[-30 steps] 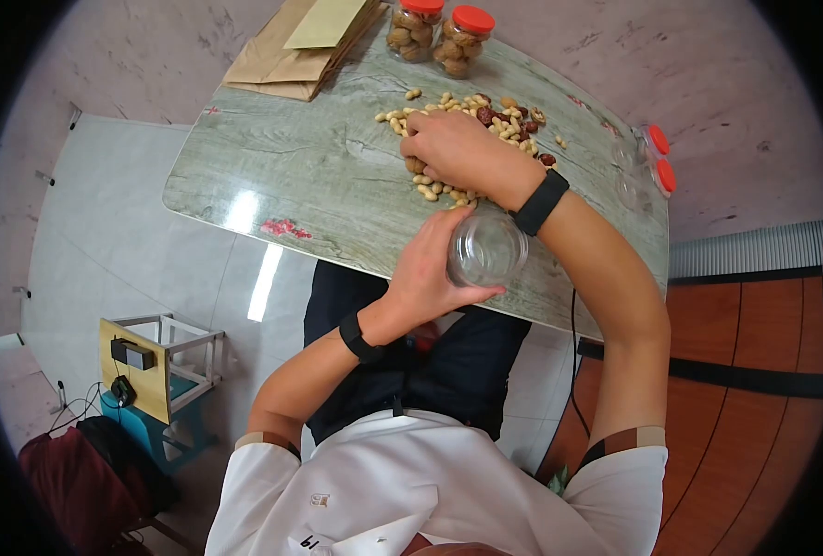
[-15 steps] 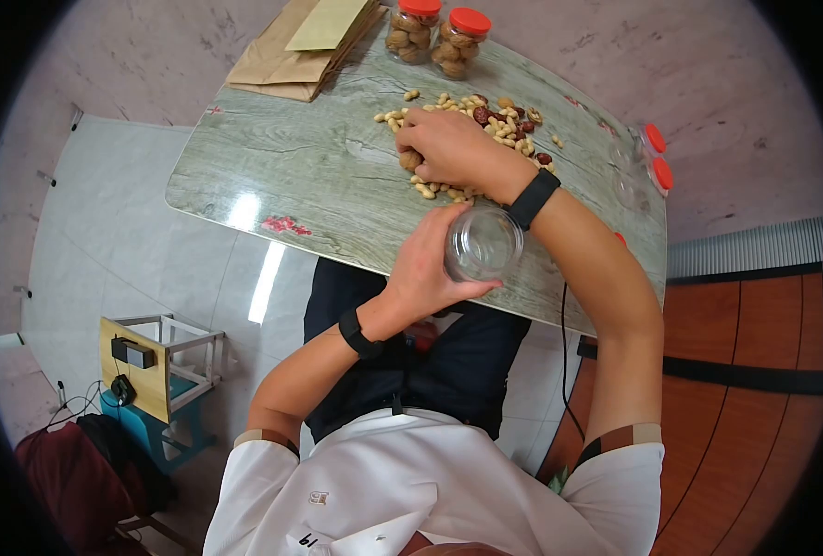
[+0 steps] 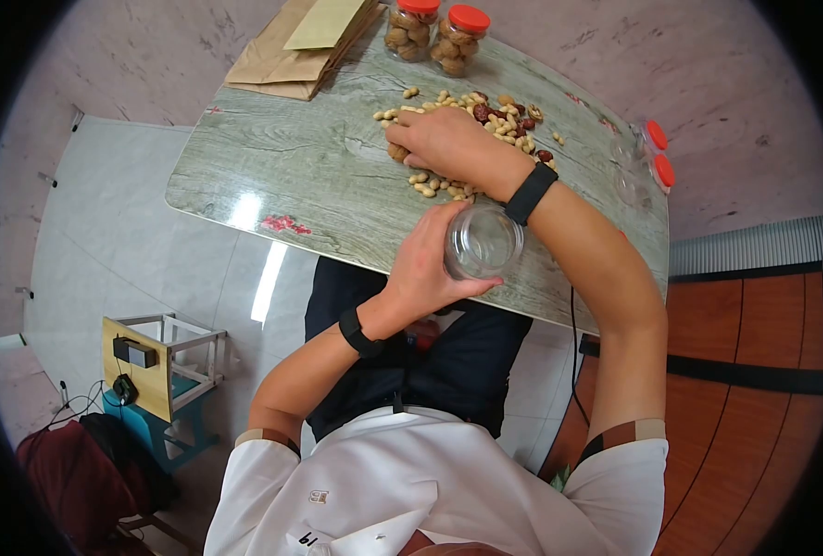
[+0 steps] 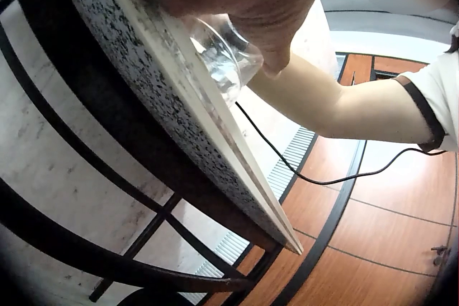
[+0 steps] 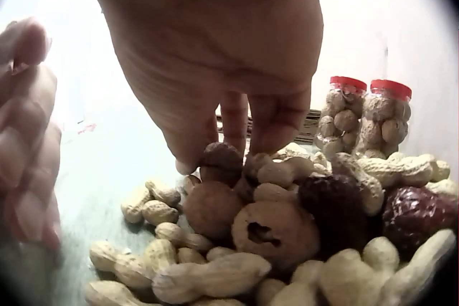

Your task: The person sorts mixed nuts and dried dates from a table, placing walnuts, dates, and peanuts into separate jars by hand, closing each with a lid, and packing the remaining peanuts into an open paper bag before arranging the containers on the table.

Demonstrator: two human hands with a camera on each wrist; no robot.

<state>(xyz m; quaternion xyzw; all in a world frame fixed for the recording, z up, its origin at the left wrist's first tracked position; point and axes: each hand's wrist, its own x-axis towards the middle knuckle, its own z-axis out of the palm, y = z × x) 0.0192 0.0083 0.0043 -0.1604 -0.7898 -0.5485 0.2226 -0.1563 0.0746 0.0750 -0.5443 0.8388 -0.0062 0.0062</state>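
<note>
Thumb and fingers of my left hand curl round a clear jar at the table's near edge; its mouth faces up and no nuts show inside. In the left wrist view the jar is partly covered by the hand. Over the left side of the nut pile, my right hand pinches a walnut. The right wrist view has this walnut between thumb and fingers, low among peanuts, red dates and other walnuts, one with a hole.
Two red-lidded jars of walnuts stand at the table's far edge, beside brown paper bags. Clear jars with red lids are at the right edge. A dark cable hangs below the table.
The right hand and the walnut at its fingertips have shifted left and slightly away from the body, out from the pile. The left hand and jar have barely moved.
</note>
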